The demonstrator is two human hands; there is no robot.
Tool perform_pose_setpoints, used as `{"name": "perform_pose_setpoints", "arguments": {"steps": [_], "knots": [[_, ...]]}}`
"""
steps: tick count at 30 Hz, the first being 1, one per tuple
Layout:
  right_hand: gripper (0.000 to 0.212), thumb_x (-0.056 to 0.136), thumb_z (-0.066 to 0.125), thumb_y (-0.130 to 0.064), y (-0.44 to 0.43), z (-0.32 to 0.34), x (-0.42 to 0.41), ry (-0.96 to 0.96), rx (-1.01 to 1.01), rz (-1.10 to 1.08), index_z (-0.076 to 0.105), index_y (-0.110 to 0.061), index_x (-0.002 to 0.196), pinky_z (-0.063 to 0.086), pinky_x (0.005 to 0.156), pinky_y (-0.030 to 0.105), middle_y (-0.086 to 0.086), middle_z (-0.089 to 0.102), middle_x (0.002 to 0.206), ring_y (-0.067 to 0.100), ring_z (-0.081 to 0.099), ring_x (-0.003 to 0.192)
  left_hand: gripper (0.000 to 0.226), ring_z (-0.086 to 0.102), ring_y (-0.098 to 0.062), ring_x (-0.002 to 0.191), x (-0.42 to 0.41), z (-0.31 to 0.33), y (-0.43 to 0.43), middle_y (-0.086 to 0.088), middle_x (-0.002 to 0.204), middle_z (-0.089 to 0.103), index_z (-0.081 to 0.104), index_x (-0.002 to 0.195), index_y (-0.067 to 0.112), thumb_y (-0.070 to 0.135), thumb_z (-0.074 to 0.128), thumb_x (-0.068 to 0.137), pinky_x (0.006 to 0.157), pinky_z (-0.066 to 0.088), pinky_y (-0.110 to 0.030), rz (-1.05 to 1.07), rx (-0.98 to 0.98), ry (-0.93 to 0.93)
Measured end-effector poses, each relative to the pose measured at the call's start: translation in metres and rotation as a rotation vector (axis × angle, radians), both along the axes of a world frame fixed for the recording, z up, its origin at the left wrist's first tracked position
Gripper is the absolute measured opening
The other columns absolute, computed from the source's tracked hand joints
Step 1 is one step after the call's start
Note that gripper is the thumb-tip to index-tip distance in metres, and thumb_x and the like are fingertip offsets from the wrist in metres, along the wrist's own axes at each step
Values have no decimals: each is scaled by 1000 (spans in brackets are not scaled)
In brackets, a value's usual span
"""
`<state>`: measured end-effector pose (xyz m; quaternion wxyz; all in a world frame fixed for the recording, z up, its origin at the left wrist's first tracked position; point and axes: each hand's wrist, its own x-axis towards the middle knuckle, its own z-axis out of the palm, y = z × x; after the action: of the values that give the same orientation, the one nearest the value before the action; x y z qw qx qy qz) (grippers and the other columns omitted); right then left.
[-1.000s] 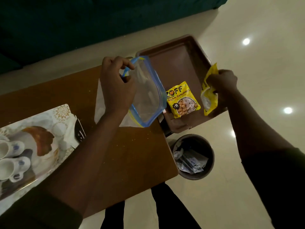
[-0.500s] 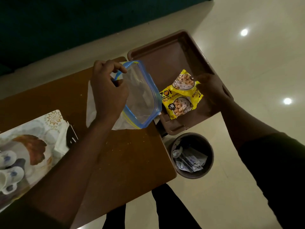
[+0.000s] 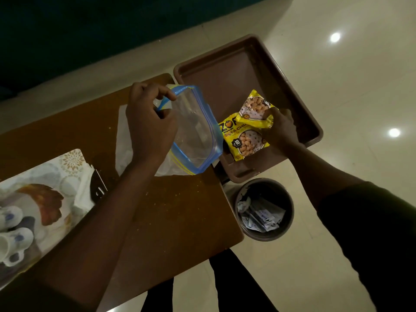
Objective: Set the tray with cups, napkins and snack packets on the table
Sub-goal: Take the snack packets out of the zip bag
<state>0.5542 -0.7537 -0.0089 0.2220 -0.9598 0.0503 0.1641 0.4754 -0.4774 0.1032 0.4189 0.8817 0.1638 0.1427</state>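
Note:
A brown plastic tray (image 3: 227, 70) sits to the right of the wooden table (image 3: 175, 212). Two yellow snack packets lie in it: one flat (image 3: 244, 140), the other (image 3: 255, 109) overlapping its top. My right hand (image 3: 281, 129) rests on the upper packet's right edge with fingers closed on it. My left hand (image 3: 148, 122) pinches the rim of a clear zip bag (image 3: 195, 131) with a blue seal, held open above the table's far right end. A patterned tray (image 3: 45, 176) at the left holds two white cups (image 3: 13, 230) and a white napkin (image 3: 84, 190).
A round waste bin (image 3: 264, 210) with crumpled papers stands on the floor below the brown tray. White paper or plastic (image 3: 122, 143) lies under the zip bag. A dark tool (image 3: 98, 185) lies beside the patterned tray. My legs (image 3: 227, 282) stand at the table's near edge.
My right hand brought the second yellow packet down from the tray's right edge and laid it over the first packet. My left hand keeps holding the zip bag in place.

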Motion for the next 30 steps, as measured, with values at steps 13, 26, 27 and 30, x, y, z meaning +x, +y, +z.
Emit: {"name": "perform_pose_setpoints", "arguments": {"steps": [13,26,27,30], "knots": [[37,88,55,-27,5,16,22,-207,41,-393,56,-7,119,40,96,34,17,46,134,35,49,121,27,47,-8,70,3,2,4,-1,103,47,64,90,6,-9,50,73,61,38,-9,16,-57,7],[102,71,75,-52,57,-12,38,157,-129,-304,20,-18,149,5,110,73,17,-3,162,43,-6,148,28,47,-14,72,-4,-3,10,0,103,46,63,91,10,-7,51,73,60,38,-11,-39,11,26],[93,72,76,-40,51,-13,39,152,-93,-255,26,-16,147,5,113,70,15,0,163,42,-4,148,28,47,-13,72,-4,-2,11,0,103,47,63,92,10,-7,50,73,61,38,-10,-42,20,28],[67,76,72,-22,28,-9,36,96,-9,-78,43,-14,136,13,116,62,12,12,162,40,6,149,28,45,-9,72,-5,-2,12,1,104,46,64,93,9,-5,49,73,63,37,-7,-30,25,27]]}}
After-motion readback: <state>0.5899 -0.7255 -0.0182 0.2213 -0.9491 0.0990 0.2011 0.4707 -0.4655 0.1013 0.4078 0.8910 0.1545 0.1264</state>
